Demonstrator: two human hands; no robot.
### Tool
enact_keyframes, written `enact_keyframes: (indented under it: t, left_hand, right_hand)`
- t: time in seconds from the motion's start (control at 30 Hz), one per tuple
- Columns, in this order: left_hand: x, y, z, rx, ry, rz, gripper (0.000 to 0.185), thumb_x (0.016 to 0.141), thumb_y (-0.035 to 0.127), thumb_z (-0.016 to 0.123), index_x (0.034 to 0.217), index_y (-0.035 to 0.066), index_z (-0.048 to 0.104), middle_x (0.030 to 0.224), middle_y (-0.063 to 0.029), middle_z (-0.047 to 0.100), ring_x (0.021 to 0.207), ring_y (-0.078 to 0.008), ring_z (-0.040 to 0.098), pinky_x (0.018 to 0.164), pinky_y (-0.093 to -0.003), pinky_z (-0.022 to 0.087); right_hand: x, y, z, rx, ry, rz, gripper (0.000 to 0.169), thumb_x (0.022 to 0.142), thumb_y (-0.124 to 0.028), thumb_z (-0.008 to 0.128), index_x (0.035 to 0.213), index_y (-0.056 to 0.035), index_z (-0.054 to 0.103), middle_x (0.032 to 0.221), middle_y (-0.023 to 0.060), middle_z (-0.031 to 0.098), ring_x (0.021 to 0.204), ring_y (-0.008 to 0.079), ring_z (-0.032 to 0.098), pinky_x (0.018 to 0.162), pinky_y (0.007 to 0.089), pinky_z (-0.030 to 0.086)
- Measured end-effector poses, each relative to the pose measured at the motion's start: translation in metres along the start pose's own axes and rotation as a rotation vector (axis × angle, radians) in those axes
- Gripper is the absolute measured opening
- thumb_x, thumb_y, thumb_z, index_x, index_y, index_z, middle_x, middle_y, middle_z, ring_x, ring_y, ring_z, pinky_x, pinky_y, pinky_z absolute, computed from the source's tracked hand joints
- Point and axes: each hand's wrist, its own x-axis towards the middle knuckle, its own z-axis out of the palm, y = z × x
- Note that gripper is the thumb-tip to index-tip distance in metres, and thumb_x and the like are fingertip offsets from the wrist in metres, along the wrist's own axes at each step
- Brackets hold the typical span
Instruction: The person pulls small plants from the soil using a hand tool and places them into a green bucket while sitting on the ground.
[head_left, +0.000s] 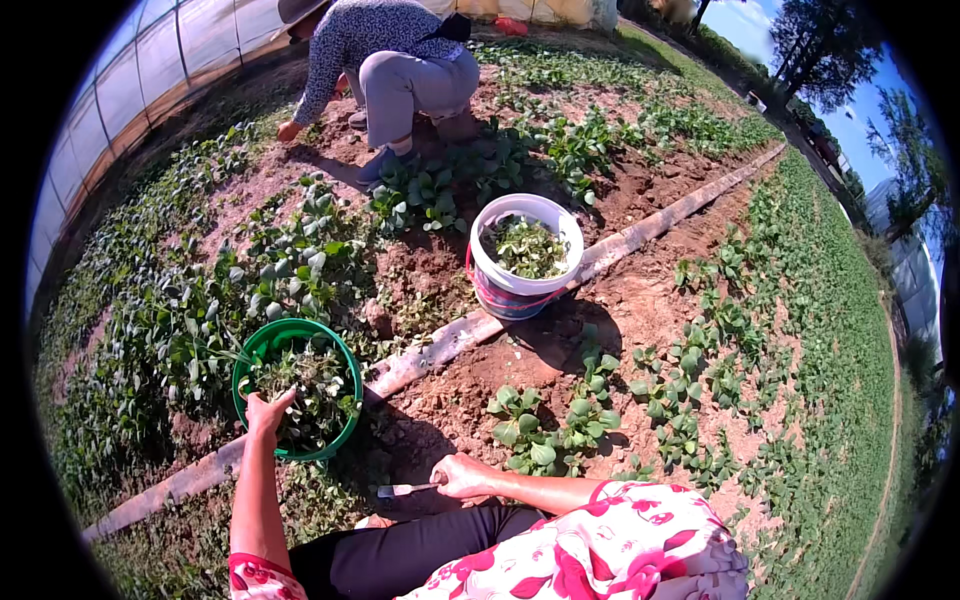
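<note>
My left hand (265, 414) reaches over the near rim of a green plastic bucket (355, 375) and touches the pulled weeds (315, 390) inside. The thumb lies apart on top of the weeds; the other fingers are partly hidden, so a grip cannot be made out. In my right hand (466, 477) is the handle of a small hand tool with a flat metal blade (395, 490), held low over the soil in front of my knee. Leafy green seedlings (541, 435) grow just beyond that hand.
A white bucket (487, 259) with a red handle, holding pulled greens (529, 247), stands beside a pale flat strip (442, 346) that crosses the plot diagonally. A person (390, 67) bends over the bed at the back. Dense leafy plants (165, 322) spread at left.
</note>
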Motion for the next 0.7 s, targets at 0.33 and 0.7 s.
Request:
enact_keyframes:
  t: [0.33, 0.7]
  left_hand:
    - [-0.045, 0.053, -0.007, 0.613, 0.195, 0.152, 0.06, 0.078, 0.03, 0.07, 0.128, 0.016, 0.04, 0.116, -0.0203, 0.045, 0.099, -0.0405, 0.056, 0.079, -0.0472, 0.048]
    - [-0.028, -0.002, -0.008, 0.421, 0.317, -0.065, 0.074, 0.072, 0.021, 0.073, 0.132, 0.007, 0.031, 0.129, -0.0231, 0.038, 0.116, -0.0405, 0.045, 0.088, -0.0478, 0.047]
  right_hand:
    - [-0.039, 0.025, -0.02, 0.003, 0.265, -0.012, 0.026, 0.071, -0.012, 0.06, 0.093, -0.002, 0.067, 0.084, 0.0173, 0.068, 0.081, 0.0291, 0.067, 0.074, 0.038, 0.054]
    - [-0.065, 0.034, -0.035, 0.205, 0.398, 0.162, 0.027, 0.071, -0.017, 0.061, 0.094, -0.0036, 0.067, 0.085, 0.0185, 0.068, 0.084, 0.0314, 0.066, 0.077, 0.04, 0.052]
